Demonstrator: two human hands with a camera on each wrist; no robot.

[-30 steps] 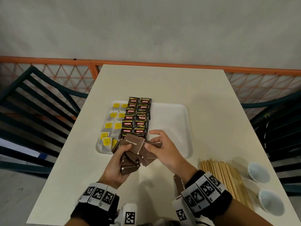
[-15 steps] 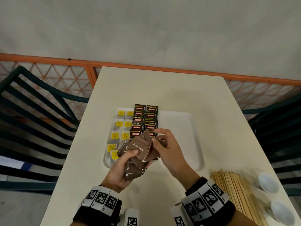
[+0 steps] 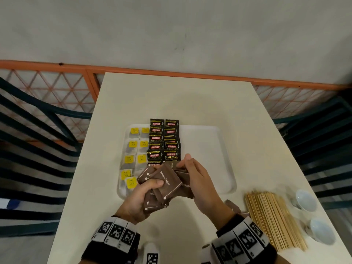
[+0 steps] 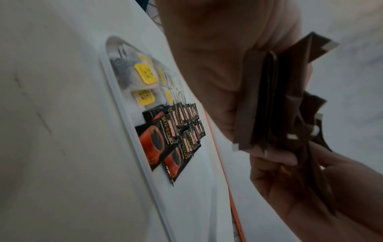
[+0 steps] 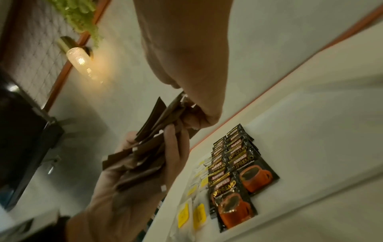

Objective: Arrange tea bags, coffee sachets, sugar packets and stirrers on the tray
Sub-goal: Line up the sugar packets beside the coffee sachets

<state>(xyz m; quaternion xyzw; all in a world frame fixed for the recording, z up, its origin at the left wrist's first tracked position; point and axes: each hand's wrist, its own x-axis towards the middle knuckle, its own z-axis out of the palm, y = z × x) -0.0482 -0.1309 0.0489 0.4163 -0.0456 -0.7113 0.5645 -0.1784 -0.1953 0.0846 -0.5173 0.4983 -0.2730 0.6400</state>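
Note:
A fanned stack of brown sugar packets is gripped in my left hand just above the near edge of the white tray. My right hand pinches packets at the right side of the same stack. On the tray, tea bags with yellow tags lie in two columns at the left. Black coffee sachets lie in two overlapping columns beside them. The tray's right half is bare. Wooden stirrers lie in a pile on the table at the right.
Two small white bowls stand right of the stirrers near the table's right edge. A few brown packets lie on the table behind my right wrist. Dark chairs flank the table; an orange railing runs behind it.
Both hands with the sugar packets have shifted slightly forward over the tray's near edge. My right hand has slid along the stack's right side. The head view has tilted.

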